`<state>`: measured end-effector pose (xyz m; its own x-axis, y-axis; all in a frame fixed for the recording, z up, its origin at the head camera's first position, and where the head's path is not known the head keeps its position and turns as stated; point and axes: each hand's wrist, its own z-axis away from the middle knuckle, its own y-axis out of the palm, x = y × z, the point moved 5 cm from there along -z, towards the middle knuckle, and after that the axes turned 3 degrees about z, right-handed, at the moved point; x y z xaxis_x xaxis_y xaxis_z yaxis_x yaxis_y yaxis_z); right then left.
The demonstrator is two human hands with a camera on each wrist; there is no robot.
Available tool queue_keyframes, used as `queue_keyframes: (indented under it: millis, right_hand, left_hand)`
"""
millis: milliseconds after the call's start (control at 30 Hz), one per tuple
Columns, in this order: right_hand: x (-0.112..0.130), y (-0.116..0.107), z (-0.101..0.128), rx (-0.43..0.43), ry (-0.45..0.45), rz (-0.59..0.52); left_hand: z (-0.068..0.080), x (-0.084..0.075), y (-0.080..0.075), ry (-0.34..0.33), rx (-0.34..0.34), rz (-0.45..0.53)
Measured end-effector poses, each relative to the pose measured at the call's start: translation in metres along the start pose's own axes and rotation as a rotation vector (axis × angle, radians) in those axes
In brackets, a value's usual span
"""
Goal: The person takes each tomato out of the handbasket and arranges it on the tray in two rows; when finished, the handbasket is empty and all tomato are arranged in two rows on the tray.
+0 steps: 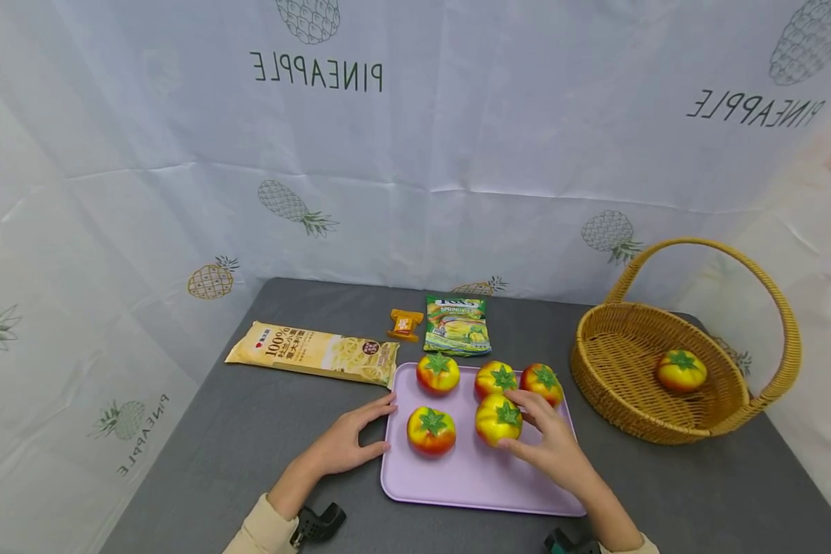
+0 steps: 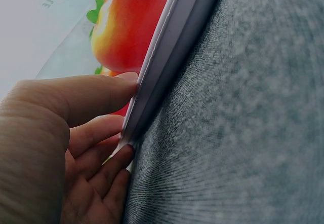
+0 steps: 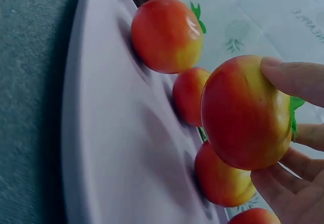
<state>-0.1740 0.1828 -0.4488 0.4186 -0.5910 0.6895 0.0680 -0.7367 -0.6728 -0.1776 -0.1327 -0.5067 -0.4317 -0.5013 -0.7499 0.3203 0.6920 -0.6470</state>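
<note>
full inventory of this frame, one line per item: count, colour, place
tomatoes on tray: 5, red-yellow with green tops, on the lilac tray; the front right one sits in the right hand's fingers
tomato in basket: 1, same colours, inside the wicker basket
tray: 1, lilac, table centre
basket: 1, tan wicker with handle, right of tray
noodle packet: 1, yellow, left behind tray
green packet: 1, behind tray
orange packet: 1, small, left of green packet
table: 1, grey
backdrop: white, pineapple print
left hand: on tray's left rim
right hand: holds front right tomato
</note>
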Motion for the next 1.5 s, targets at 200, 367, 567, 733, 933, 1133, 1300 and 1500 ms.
queue_keyframes:
  millis: [200,367,567,733,933,1133,1300,1500]
  right_hand:
    - [-0.001,0.011,0.001,0.042,0.013,-0.035]
    - [-0.002,0.017,0.002,0.07,0.007,-0.062]
    - [-0.005,0.021,0.003,0.11,0.051,-0.064]
    - [-0.006,0.022,0.004,0.13,0.032,-0.046]
    - [-0.006,0.022,0.004,0.146,0.039,-0.05]
    - [-0.007,0.022,0.005,0.156,0.053,-0.055]
    - [-0.008,0.022,0.006,0.164,0.041,-0.059]
    - [-0.006,0.023,0.006,0.166,0.017,-0.054]
  left_hand:
    - [0.0,-0.001,0.0,0.0,-0.003,0.004]
    - [0.0,-0.001,0.0,-0.001,-0.002,0.002]
    - [0.0,-0.002,0.0,-0.007,0.001,0.009]
    - [0.0,-0.004,-0.001,-0.011,0.002,0.017]
    - [0.0,-0.004,-0.002,-0.022,0.008,0.026]
    - [0.0,-0.003,-0.001,-0.02,0.006,0.022]
    - [0.0,-0.003,-0.001,-0.008,0.002,0.017]
    - [0.0,-0.003,-0.001,-0.001,-0.007,0.022]
